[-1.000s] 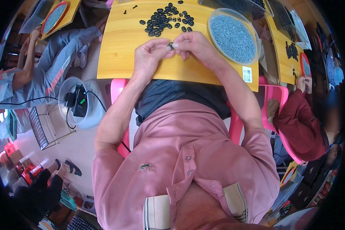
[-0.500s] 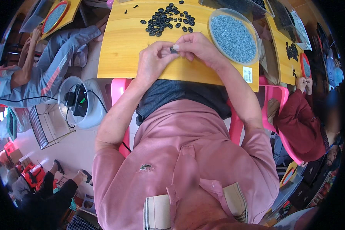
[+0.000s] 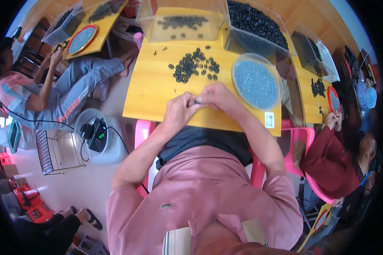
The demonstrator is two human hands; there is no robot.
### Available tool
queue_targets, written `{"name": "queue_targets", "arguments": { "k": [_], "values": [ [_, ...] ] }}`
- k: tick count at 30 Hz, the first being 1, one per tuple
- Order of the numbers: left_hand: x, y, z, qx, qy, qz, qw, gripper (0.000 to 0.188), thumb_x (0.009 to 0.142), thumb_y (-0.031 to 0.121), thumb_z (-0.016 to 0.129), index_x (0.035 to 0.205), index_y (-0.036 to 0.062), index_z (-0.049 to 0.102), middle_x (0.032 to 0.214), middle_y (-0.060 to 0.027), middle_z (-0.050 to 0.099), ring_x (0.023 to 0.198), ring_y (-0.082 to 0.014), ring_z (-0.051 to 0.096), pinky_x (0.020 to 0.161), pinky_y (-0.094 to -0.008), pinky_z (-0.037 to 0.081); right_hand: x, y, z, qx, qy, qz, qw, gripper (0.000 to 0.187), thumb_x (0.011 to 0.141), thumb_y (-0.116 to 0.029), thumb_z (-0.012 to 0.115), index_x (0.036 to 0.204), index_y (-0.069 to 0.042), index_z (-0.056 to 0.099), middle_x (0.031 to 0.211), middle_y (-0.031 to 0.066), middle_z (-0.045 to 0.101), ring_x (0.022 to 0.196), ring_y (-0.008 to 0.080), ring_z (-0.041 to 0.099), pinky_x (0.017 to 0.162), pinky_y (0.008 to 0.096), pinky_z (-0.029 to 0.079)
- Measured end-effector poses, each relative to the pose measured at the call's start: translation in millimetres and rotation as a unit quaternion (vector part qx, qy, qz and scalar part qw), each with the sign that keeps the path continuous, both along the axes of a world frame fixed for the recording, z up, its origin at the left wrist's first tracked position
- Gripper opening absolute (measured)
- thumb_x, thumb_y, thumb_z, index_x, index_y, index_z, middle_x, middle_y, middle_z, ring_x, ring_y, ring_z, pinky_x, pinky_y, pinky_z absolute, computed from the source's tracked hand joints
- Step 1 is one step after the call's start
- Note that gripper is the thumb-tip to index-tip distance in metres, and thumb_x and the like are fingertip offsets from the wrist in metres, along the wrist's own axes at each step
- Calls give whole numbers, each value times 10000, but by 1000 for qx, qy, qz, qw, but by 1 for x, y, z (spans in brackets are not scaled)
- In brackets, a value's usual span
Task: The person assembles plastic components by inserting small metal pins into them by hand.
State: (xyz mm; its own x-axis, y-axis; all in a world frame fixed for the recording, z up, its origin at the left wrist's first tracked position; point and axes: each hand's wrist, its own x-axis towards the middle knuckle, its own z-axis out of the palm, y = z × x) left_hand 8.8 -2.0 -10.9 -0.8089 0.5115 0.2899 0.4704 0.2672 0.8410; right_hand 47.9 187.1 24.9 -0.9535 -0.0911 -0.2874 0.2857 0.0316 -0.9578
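Observation:
My left hand (image 3: 178,111) and my right hand (image 3: 220,97) meet above the front part of the yellow table (image 3: 149,91). Between their fingertips sits a small black piece (image 3: 197,101), pinched by the left thumb and fingers; it is mostly covered. The right fingertips are closed at the same piece, and whether they hold a separate small part is too small to make out. Beyond the hands lies a loose pile of small black oval pieces with holes (image 3: 187,68). To the right of the hands stands a round clear tub of small silvery screw-like parts (image 3: 255,83).
At the back stand a clear bin (image 3: 191,32) and another bin heaped with black pieces (image 3: 255,25). Two tiny black parts (image 3: 155,52) lie left of the pile. Co-workers sit left (image 3: 42,91) and right (image 3: 332,157). A white bucket with black adapters (image 3: 108,146) is on the floor.
The view has tilted up, so the bins at the table's back now show and everything sits lower in the picture. Both hands remain together at the small black piece.

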Motion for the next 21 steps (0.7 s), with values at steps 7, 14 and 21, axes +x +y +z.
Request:
{"name": "queue_targets", "arguments": {
  "k": [7,14,21],
  "values": [
    [1,0,3,5,6,-10,1000,245,799,170,815,871,-26,687,696,-89,680,600,-114,621,556,-276,504,1,1,-1,-5,-15,1,1000,181,814,-169,745,787,-18,648,617,23,585,445,61,455,398,224,317],
    [-9,7,8,59,-69,-29,995,301,765,144,844,971,-1,680,735,-34,649,642,-75,574,603,-239,492,-5,11,25,49,-1,16,999,172,818,-176,737,794,-27,654,632,26,606,465,73,512,414,218,358],
    [-10,7,0,63,-95,-54,992,229,819,129,783,996,10,700,742,-29,640,633,-70,549,607,-229,473,-79,36,112,50,304,-151,939,388,883,-134,670,1210,50,574,942,95,732,769,135,685,665,229,490]
  ]
}}
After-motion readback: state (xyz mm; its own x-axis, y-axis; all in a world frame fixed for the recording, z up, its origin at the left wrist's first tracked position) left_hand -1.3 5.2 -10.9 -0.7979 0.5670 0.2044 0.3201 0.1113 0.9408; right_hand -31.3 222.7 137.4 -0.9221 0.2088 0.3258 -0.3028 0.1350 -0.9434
